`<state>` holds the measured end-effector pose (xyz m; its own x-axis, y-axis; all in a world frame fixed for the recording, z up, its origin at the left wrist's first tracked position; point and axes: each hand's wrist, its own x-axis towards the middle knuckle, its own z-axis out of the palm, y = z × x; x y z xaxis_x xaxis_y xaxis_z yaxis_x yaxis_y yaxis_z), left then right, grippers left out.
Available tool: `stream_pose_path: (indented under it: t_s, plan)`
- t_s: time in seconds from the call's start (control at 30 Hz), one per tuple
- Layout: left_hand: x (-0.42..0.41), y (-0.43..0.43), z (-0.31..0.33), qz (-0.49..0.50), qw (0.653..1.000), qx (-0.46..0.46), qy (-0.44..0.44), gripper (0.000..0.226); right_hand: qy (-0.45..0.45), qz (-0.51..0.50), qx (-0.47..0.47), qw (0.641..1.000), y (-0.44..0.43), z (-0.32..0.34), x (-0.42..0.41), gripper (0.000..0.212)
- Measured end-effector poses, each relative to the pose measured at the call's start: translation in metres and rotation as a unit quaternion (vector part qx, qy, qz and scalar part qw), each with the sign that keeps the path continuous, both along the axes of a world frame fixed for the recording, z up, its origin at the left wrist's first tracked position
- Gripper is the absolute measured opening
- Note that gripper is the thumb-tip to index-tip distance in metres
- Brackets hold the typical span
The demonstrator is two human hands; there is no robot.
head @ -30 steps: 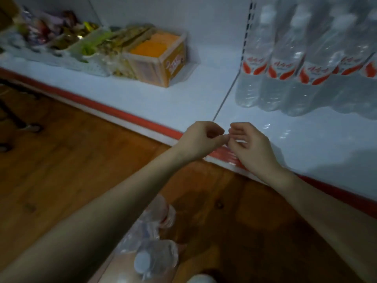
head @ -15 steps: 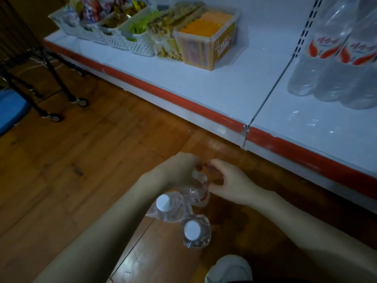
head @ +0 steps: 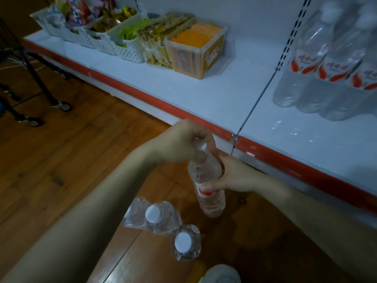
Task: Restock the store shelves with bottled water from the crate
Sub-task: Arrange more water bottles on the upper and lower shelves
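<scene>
A clear water bottle (head: pixel 211 201) with a red-and-white label hangs upright above the wooden floor, in front of the shelf edge. My left hand (head: pixel 181 142) grips its top from above, hiding the cap. My right hand (head: pixel 230 174) holds its body from the right, thumb across the label. Two more bottles (head: pixel 161 218) with white caps stand on the floor below in torn clear wrap. Large bottles (head: pixel 318 64) with red labels stand on the white shelf (head: pixel 306 137) at the right.
White baskets of snacks (head: pixel 114 37) and an orange-filled box (head: pixel 197 52) line the shelf's left section. A red strip (head: pixel 163 106) runs along the shelf front. A wheeled cart frame (head: pixel 40 86) stands at the left. A white shoe (head: pixel 222 274) shows at the bottom.
My hands dropped from the shelf edge to the bottles on the floor, took hold of one, and have lifted it up out of the wrap.
</scene>
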<state>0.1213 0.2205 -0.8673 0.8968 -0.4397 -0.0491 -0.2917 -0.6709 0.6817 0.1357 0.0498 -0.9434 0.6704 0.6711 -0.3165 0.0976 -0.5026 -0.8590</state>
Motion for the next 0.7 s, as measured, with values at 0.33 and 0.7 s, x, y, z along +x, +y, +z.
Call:
stream_pose_path:
  t_s: [0.33,0.7]
  plan:
    - [0.053,-0.088,0.019,0.118,0.915,-0.375,0.087,0.044,-0.011,-0.198,0.064,0.978,-0.090,0.092,0.040,0.071]
    - [0.046,-0.191,-0.021,-0.033,0.961,-0.226,0.160,0.065,-0.022,-0.362,0.145,0.920,-0.197,0.113,0.026,0.063]
